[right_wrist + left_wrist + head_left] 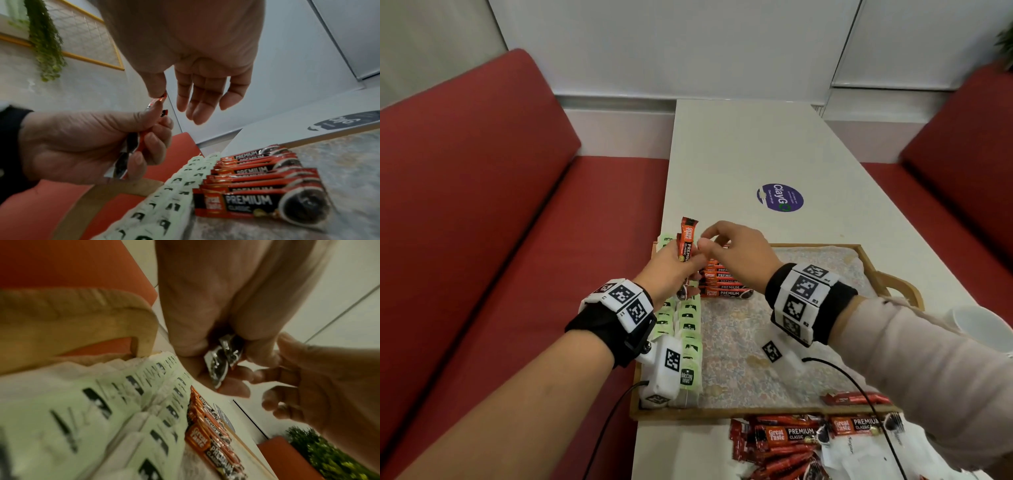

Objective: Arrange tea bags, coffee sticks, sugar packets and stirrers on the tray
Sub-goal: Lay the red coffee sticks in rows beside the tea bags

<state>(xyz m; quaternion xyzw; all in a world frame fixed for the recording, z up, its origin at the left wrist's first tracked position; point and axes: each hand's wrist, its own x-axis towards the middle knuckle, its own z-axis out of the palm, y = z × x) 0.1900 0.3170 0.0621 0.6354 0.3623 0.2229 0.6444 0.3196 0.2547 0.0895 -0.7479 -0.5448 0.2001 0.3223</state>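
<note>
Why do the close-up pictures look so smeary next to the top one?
Head view: evenly lit and mostly sharp, coffee sticks readable, edges bowed by the wide lens. Left wrist view: dim, tea bags streaked with motion blur. Right wrist view: nearest stick's print crisp, left hand and right hand soft, walls curved.

Count of items by kind, as visible.

Tray [900, 284]: one, wooden, with one patterned liner [743, 342]. Tea bags [690, 329]: two rows along the tray's 9 o'clock edge; overlap and blur prevent an exact count, at least eight per row in the right wrist view. Coffee sticks laid on tray [722, 282]: one overlapping row at 11 o'clock, about seven or eight. Sticks held upright [687, 245]: at least two. Single stick [856, 398] at the tray's 5 o'clock edge: one. Loose sticks [787, 442] off tray at 6 o'clock: a pile, uncountable. Cup [979, 325]: one. Round sticker [780, 198]: one. Hands: two.
</note>
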